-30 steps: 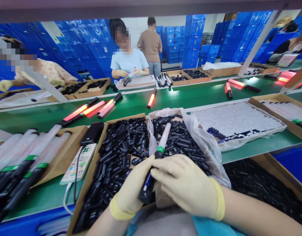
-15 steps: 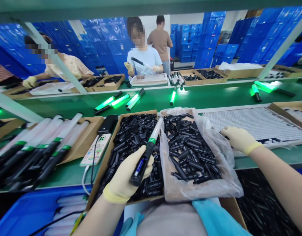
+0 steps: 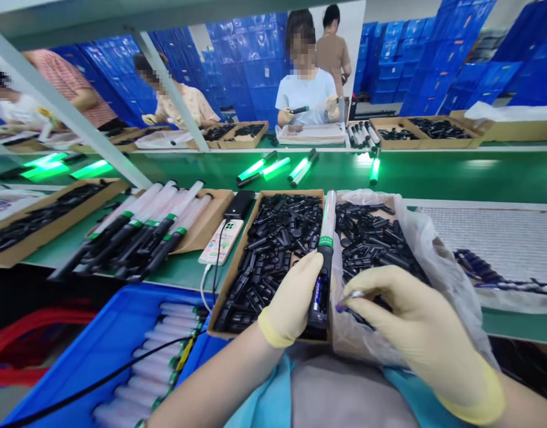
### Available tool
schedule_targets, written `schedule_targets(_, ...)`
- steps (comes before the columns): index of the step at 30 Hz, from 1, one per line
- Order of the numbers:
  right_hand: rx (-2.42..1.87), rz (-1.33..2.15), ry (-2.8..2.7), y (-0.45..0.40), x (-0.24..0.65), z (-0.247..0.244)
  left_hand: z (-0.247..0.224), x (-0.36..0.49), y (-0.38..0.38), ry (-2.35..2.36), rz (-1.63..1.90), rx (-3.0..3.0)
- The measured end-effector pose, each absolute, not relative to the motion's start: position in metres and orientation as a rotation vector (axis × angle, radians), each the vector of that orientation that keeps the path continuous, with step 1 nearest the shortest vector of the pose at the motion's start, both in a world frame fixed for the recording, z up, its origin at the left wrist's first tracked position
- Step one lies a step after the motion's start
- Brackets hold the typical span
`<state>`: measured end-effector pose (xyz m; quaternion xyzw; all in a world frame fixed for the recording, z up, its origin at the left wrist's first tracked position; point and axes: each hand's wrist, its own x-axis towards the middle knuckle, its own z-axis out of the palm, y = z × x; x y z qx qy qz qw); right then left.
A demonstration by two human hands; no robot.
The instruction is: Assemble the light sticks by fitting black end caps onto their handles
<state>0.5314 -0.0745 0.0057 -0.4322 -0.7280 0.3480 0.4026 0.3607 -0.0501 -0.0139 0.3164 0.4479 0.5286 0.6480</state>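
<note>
Closest in, the right hand [image 3: 411,327] has its grip clamped on a loose battery [image 3: 348,301], pinched between thumb and fingertips. Just left of it, the left hand [image 3: 294,300] has its grip clamped around the black handle of a light stick [image 3: 327,220], whose pale tube points away from the body. A green band circles the stick between tube and handle, and a blue cell [image 3: 317,291] shows in the handle's exposed slot. The loose battery is near the handle but apart from it.

Below the hands sit a cardboard box [image 3: 295,193] of black parts [image 3: 273,267] and, right beside it, a plastic-lined box [image 3: 447,273] holding more of them. Low on the left, a blue crate [image 3: 90,339] contains pale-tubed sticks [image 3: 140,371]. To the right, a battery tray [image 3: 514,303] stands on the green counter [image 3: 500,327]. On the left side lie a phone [image 3: 222,241], a black pack [image 3: 240,204] just beyond it, and a heap of unlit sticks [image 3: 155,217].

Farther out, green-glowing sticks [image 3: 302,167] lie on a green belt [image 3: 345,172]. Across it, a co-worker [image 3: 307,95] in light blue holds another stick in both gloved hands. Behind, a person [image 3: 333,56] in brown stands near tall stacks of blue bins [image 3: 247,56].
</note>
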Motion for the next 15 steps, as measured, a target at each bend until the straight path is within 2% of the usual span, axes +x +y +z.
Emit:
schedule_targets(8, -0.907, 0.559, -2.117, -0.065, 0.484, -0.016, -0.03, 0.332, -0.062, 1.122, 1.247, 1.0)
schedule_targets(13, -1.038, 0.674, -2.077, -0.062, 0.475, -0.016, -0.04, 0.32, -0.061, 1.156, 1.232, 1.03)
schedule_targets(15, -1.022, 0.618, -2.167, -0.063, 0.469, -0.017, -0.041, 0.316, -0.061, 1.146, 1.229, 0.986)
